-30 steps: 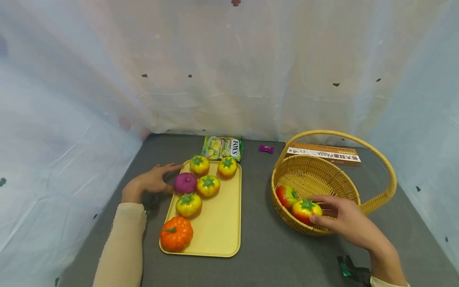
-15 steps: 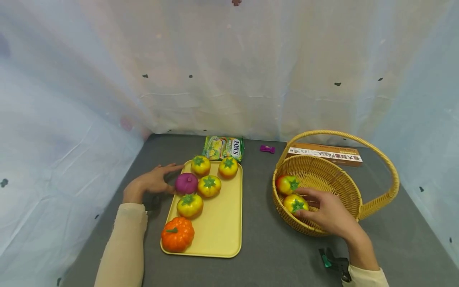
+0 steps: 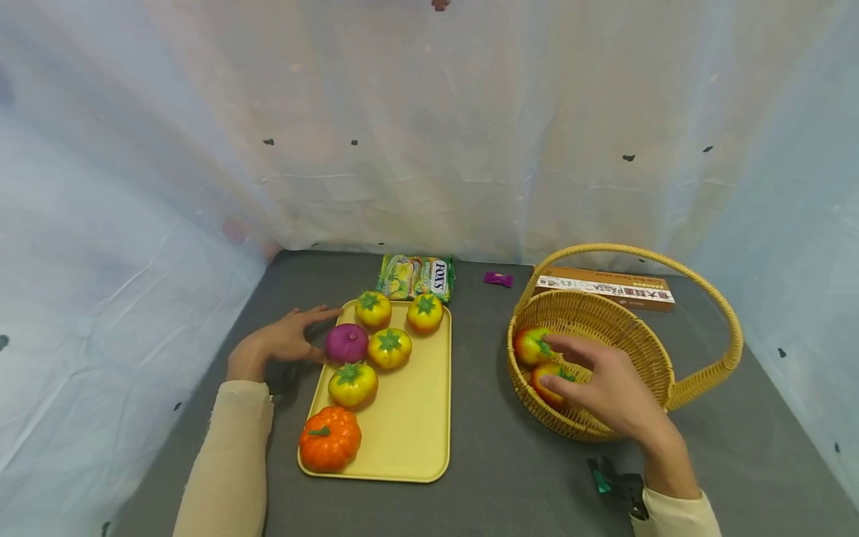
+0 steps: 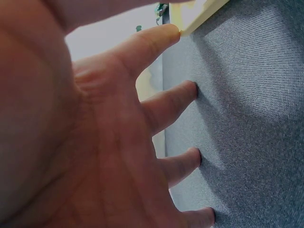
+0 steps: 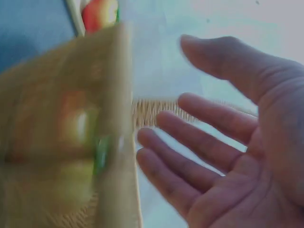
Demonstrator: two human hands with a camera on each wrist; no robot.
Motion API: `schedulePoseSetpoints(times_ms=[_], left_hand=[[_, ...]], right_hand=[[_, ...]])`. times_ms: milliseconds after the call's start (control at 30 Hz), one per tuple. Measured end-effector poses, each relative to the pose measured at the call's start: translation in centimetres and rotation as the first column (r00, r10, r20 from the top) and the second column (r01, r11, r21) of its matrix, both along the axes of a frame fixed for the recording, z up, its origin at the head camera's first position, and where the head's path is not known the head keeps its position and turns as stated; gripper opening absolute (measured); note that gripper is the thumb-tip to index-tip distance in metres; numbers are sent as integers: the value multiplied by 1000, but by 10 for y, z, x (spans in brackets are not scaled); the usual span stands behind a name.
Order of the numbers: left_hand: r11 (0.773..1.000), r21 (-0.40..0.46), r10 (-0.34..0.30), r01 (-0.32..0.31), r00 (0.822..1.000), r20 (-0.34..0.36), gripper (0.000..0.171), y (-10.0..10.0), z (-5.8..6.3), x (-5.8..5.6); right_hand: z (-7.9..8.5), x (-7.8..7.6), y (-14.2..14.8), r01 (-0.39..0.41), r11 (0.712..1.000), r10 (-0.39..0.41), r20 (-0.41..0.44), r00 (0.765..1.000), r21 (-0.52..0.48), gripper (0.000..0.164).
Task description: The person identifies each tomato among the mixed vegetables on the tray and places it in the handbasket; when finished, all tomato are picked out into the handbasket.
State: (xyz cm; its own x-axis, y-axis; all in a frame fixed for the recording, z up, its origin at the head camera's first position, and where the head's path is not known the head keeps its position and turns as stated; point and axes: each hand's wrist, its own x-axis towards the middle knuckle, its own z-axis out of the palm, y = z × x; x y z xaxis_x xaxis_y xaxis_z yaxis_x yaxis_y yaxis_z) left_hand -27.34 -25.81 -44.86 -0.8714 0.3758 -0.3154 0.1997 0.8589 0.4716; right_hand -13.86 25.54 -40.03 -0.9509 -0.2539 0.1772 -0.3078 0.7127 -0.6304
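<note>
My left hand [image 3: 283, 339] lies at the left edge of the yellow tray [image 3: 412, 447], beside a purple onion [image 3: 347, 343]. In the left wrist view a fingertip touches the tray's edge, while other fingertips rest on the grey surface. Several yellow tomatoes with green tops, among them one tomato [image 3: 353, 384] near the onion, sit on the tray with an orange pumpkin [image 3: 329, 438]. Over the wicker basket [image 3: 590, 317], my right hand [image 3: 616, 384] holds nothing, its fingers spread. Two red-yellow tomatoes lie inside: the rear tomato [image 3: 529, 346] and the front tomato [image 3: 545, 386], partly hidden by the hand.
The basket's tall handle [image 3: 728, 328] arches up over its right side. Behind the basket lies a brown pasta box [image 3: 607, 289]. A green FOX'S packet [image 3: 416, 277] touches or nearly touches the tray's back, and a small purple wrapped sweet [image 3: 498, 279] lies between.
My right hand has moved left in the basket with the front tomato, then let go of it. The rear tomato has shifted back and turned. My left hand has stayed put.
</note>
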Motion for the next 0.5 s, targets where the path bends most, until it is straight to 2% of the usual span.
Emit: schedulePoseSetpoints(times_ms=[133,300,433,500], left_hand=[[1000,3,7,-7,1000,1,95,-1,0,0],[1000,-1,8,-8,1000,5,95,-1,-2,0],[1000,1,7,-7,1000,7,95,-1,0,0],[1000,1,7,-7,1000,7,94,-1,1,1]], right_hand=[[7,-11,-31,-84,992,80,-41,996,-93,53],[10,-25,-74,-187,971,177,-79,981,-150,54],[6,-39,-106,-266,933,250,-97,963,-241,57],[2,-47,-119,-309,899,291,-102,951,-311,57]])
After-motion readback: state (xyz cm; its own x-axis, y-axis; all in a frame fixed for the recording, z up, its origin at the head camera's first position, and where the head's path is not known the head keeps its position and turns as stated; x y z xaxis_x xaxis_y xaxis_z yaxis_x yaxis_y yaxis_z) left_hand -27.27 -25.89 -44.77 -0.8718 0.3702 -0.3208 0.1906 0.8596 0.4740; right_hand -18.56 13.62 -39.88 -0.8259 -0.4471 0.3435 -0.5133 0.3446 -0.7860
